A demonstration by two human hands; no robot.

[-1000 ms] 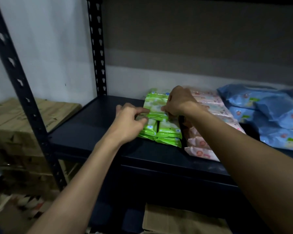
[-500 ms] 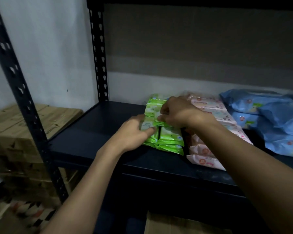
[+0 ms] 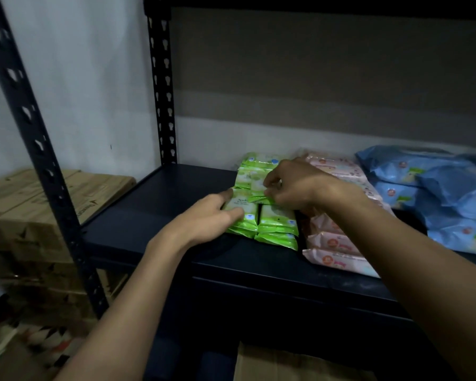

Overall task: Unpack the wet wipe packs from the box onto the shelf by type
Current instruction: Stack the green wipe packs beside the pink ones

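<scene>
Your left hand [image 3: 215, 215] is resting flat, fingers straight, on the front green packs [image 3: 276, 220] on the shelf [image 3: 160, 215]. Your right hand [image 3: 291, 185] is pinching a green pack's edge, beside the pink packs [image 3: 338, 257].

Green packs [image 3: 277, 219], pink packs [image 3: 338, 247], blue packs [image 3: 412, 171]

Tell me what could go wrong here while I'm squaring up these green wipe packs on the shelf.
The green packs are stacked in layers near the front edge of the shelf, so a hard nudge from your left hand might slide the front ones off. Your right hand pinches a pack from the top; tugging it could drag its neighbours askew. The pink packs lie right alongside, so shifted green ones may mix into that row.
</scene>
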